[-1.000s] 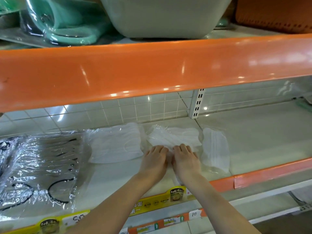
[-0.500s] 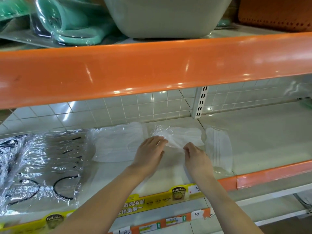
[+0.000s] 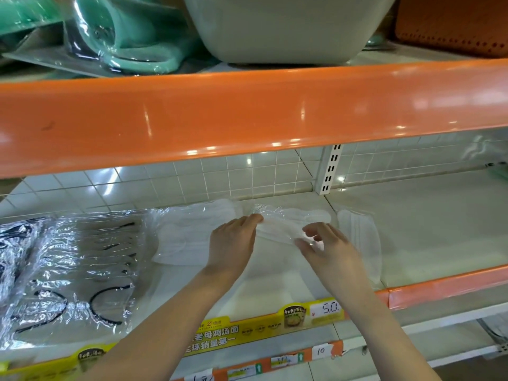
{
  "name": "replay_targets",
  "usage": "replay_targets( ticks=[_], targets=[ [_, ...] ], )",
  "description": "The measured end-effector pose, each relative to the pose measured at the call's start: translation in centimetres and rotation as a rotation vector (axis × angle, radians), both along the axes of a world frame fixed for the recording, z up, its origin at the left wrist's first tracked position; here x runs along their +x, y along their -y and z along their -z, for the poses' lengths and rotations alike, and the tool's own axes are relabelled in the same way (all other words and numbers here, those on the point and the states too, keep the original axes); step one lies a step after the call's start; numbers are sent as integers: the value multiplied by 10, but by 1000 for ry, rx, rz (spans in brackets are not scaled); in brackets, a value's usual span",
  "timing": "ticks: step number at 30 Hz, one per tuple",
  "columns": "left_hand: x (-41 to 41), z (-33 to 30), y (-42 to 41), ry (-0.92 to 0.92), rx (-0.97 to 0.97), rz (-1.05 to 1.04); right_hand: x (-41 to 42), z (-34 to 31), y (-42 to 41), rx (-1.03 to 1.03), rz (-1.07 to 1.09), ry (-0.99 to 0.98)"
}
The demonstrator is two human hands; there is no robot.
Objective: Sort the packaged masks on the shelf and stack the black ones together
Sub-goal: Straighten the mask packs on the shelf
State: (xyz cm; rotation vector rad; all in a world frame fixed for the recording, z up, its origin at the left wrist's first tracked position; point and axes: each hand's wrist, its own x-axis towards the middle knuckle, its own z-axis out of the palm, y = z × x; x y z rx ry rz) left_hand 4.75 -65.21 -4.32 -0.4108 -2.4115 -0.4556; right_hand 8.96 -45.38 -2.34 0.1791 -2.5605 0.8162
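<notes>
Yellow price strip (image 3: 264,329) runs along the front edge of the shelf (image 3: 428,232), nearest the camera, with a white tag reading 5.0 at its right end. Two bare forearms reach over that strip onto the pale shelf. At the near left lies a pile of clear crinkled packets with black ear loops showing through, the black mask packets (image 3: 68,273), flat on the shelf and well apart from both hands.

Farther in, the left hand (image 3: 233,243) lies palm down, its fingers (image 3: 251,220) held together and nearly straight, tips touching the left end of the middle white mask packet (image 3: 286,224). The right hand (image 3: 328,247) hovers at that packet's near right corner with loosely curled, spread fingers; whether thumb and forefinger actually pinch the film cannot be told.

Beside the left hand, a larger white mask packet (image 3: 189,235) lies flat. Just right of the right hand, a third white mask packet (image 3: 362,240) lies lengthwise toward the shelf front.

Behind them a tiled back wall (image 3: 220,177) and a slotted white upright (image 3: 330,169) stand. Above, an orange shelf beam (image 3: 247,111) carries a grey tub (image 3: 286,26) and wrapped teal plastic ware (image 3: 123,31).
</notes>
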Motion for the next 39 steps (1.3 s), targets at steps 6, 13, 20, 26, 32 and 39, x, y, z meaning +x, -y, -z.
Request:
replay_targets(
  ticks=[6,13,20,26,32,39],
  targets=[
    [7,-10,31,-28,-3,-170,3,0,20,127,-221,240],
    [11,-11,75,32,48,-300,8,19,69,220,-365,339],
    [28,-6,107,69,38,-336,-2,41,94,93,-265,225],
    [38,2,124,245,49,-396,-16,42,107,138,-269,157],
    [51,-3,121,454,-226,-308,-27,43,109,239,-291,345],
    [44,5,104,652,-450,-229,-22,45,113,303,-325,347]
  ],
)
